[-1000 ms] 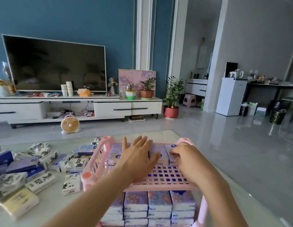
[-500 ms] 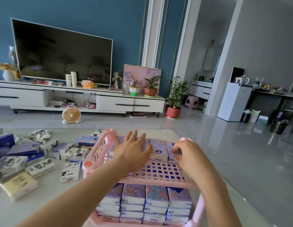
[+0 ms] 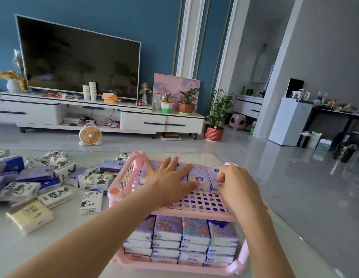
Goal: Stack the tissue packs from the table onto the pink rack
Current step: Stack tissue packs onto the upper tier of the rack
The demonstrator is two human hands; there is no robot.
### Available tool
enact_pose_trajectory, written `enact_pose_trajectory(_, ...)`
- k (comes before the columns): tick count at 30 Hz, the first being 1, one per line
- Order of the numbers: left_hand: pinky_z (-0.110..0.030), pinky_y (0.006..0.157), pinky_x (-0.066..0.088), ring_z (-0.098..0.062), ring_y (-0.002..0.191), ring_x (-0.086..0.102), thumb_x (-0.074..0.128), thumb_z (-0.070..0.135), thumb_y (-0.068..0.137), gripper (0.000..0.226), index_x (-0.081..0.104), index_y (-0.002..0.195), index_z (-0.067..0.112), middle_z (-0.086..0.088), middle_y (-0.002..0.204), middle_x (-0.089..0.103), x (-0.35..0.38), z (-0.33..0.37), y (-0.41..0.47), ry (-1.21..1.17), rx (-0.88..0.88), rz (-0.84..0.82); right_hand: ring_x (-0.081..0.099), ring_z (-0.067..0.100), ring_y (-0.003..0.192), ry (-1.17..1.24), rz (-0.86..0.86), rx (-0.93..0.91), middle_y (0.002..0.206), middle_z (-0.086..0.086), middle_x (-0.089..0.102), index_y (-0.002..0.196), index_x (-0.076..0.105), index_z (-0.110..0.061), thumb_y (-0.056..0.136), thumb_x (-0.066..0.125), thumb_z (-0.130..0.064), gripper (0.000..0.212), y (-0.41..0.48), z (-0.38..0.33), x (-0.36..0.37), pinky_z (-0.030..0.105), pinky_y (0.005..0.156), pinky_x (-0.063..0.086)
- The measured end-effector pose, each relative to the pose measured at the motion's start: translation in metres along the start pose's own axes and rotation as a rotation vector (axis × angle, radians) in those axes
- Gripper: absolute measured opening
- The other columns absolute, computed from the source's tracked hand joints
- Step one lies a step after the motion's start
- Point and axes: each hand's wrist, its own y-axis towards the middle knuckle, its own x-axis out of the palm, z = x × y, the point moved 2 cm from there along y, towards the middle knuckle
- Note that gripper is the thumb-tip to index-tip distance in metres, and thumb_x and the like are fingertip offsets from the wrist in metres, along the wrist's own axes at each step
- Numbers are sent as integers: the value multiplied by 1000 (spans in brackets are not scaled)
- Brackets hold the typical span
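Several tissue packs [image 3: 198, 174] hug the pink rack's [image 3: 114, 191] far edge, front seemingly open.

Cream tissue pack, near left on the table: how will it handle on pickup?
The cream tissue pack looks puffy with rounded edges, so probably soft and light. Its glossy wrap may slip. Lying flat, it shouldn't roll.

The person is showing a bare, slender left forearm [image 3: 106, 227] and right forearm [image 3: 263, 237], tapering into the left hand [image 3: 168, 181] and the right hand [image 3: 237, 187], both uncovered.
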Motion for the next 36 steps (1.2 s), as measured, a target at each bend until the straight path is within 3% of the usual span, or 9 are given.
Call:
enact_pose_trajectory(6,-68,105,-8,-20,143,4,17,65,90,66,16,146,31,-6,155,9,-1,4,-4,33,38,160,50,13,75,-19,97,-152,91,-3,48,101,61,-13,89,50,-10,17,-15,-9,0,21,63,40)
enact_pose_trajectory(10,-59,110,-6,-18,139,22,22,55,95,58,32,140,20,-6,149,30,-13,8,-13,-79,42,318,51,19,110,278,341,-167,112,2,56,111,61,-10,86,48,2,31,-43,-14,-3,31,86,46)
enact_pose_trajectory(14,-43,112,19,-21,122,46,36,25,97,37,44,131,14,-4,132,51,-46,-6,-28,-292,44,630,61,17,80,638,531,-291,81,-3,61,87,67,-4,76,37,1,32,-68,-34,3,23,69,46)
enact_pose_trajectory(18,-32,98,37,-17,111,50,43,11,92,32,51,124,10,-3,123,56,-74,-34,-85,-507,39,881,58,7,71,744,449,-478,73,-4,63,79,66,-9,80,41,-5,25,-91,-72,19,10,66,45)
enact_pose_trajectory(20,-30,91,40,-13,103,51,44,11,91,29,54,117,9,-3,117,58,-70,-68,-124,-483,32,944,56,7,71,754,394,-604,73,-2,63,77,64,-10,81,40,-11,25,-106,-96,27,13,65,45)
enact_pose_trajectory(25,-29,76,39,-20,90,56,48,9,85,23,60,105,9,-7,108,62,-10,-180,-212,-316,-270,752,53,3,71,726,205,-898,73,-6,60,81,58,-19,77,43,-9,18,-148,-151,60,13,66,42)
enact_pose_trajectory(29,-29,77,40,-25,89,59,53,-5,82,29,61,106,10,-8,110,60,48,-248,-269,-435,-622,664,53,2,67,714,65,-929,74,-12,52,82,53,-27,75,41,-8,23,-170,-182,106,12,62,44)
enact_pose_trajectory(32,-28,77,38,-25,84,55,50,-6,83,32,59,108,11,-7,115,57,71,-273,-289,-502,-739,655,56,0,64,692,-24,-894,76,-15,50,83,52,-32,67,49,0,36,-189,-197,144,7,63,45)
enact_pose_trajectory(36,-27,80,36,-29,93,55,52,-8,80,29,63,103,7,-10,109,60,57,-287,-288,-516,-782,861,52,-10,73,634,-88,-911,81,-20,54,86,52,-39,67,51,-3,40,-200,-214,175,1,73,40)
